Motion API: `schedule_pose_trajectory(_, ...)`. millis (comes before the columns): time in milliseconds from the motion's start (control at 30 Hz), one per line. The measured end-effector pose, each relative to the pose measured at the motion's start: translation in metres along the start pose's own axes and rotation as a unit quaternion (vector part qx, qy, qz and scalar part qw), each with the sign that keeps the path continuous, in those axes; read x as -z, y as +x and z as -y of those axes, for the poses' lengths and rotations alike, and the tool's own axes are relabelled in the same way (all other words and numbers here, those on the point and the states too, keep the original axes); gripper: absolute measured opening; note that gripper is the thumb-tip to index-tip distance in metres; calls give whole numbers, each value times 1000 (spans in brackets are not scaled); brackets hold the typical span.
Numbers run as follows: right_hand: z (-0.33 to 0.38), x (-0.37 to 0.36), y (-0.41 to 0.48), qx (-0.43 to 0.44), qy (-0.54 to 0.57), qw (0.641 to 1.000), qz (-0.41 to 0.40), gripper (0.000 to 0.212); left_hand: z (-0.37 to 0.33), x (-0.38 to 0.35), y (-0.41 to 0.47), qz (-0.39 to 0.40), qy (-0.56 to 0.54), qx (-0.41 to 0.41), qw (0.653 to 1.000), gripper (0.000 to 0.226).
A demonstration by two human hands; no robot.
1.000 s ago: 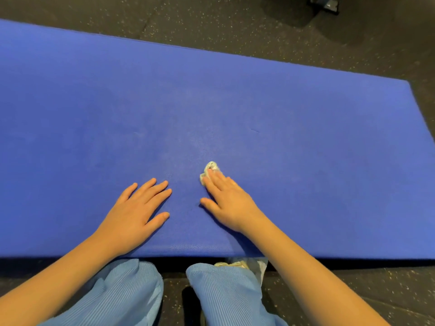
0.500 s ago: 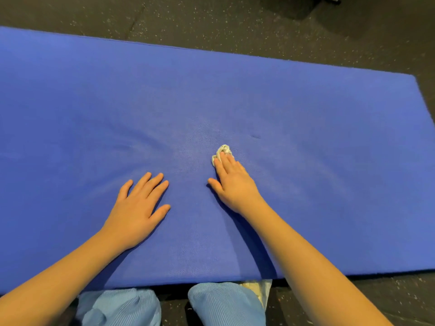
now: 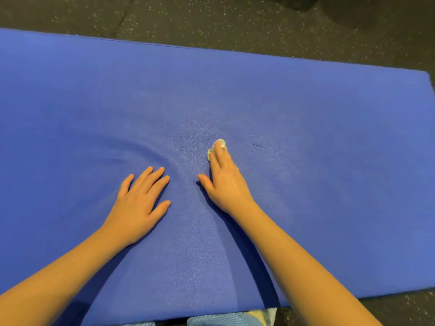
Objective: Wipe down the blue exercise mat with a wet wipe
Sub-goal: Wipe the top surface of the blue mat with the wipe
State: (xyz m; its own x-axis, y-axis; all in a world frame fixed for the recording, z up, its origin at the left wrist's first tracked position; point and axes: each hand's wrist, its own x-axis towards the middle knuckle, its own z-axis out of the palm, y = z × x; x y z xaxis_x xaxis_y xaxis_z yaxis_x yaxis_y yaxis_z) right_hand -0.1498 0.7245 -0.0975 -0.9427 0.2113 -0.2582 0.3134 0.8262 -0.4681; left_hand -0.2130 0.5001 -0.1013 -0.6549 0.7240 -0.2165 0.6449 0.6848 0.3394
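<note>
At the bottom edge of the frame, a strip of light blue ribbed trousers (image 3: 221, 320) is seen, cut off by the frame and partly hidden by the mat's near edge; a pale scrap (image 3: 266, 313) beside it cannot be identified. Most of the frame is filled by the blue mat (image 3: 317, 196), whose left end is cut off. The left hand (image 3: 138, 203) is laid flat on it, fingers spread. The right hand (image 3: 226, 182) is placed just right of it, fingers straight and together, pressing a crumpled wipe (image 3: 220, 142) onto the mat near the frame's centre; most of the wipe is hidden under the fingertips. A small dark mark (image 3: 257, 145) is seen to its right. Speckled dark floor (image 3: 211, 22) is seen beyond.
</note>
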Motion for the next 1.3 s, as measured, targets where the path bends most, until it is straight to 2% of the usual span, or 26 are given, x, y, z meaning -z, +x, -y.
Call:
schedule_pose_trajectory(133, -8, -1, 10, 57, -48, 997, 13, 77, 7, 7, 24, 2, 5, 20, 1000, 78)
schedule_pose_trajectory(267, -12, 6, 39, -22, -34, 999, -21, 80, 15, 9, 35, 2, 22, 20, 1000, 78)
schedule_pose_trajectory(433, -4, 8, 48, 16, -50, 999, -4, 79, 20, 11, 40, -1, 36, 4, 999, 73)
schedule_pose_trajectory(600, -15, 21, 83, -53, -45, 997, -35, 76, 28, 16, 56, -9, 36, 17, 999, 75)
schedule_pose_trajectory(800, -20, 19, 97, 61, -101, 993, -15, 76, 27, 9, 57, -15, 80, 14, 997, 65)
schedule_pose_trajectory(967, -27, 30, 129, -14, -85, 995, -57, 73, 29, 8, 57, -16, 104, 2, 994, 64)
schedule_pose_trajectory(1100, -15, 20, 121, 97, -111, 989, 7, 78, 35, 13, 63, -12, 111, -10, 994, 67)
schedule_pose_trajectory(1167, -25, 26, 127, 121, -140, 983, 0, 76, 38, 14, 67, -8, 110, -11, 994, 67)
schedule_pose_trajectory(1300, -23, 38, 163, -1, -128, 991, -44, 72, 48, 18, 78, -12, 108, 5, 994, 67)
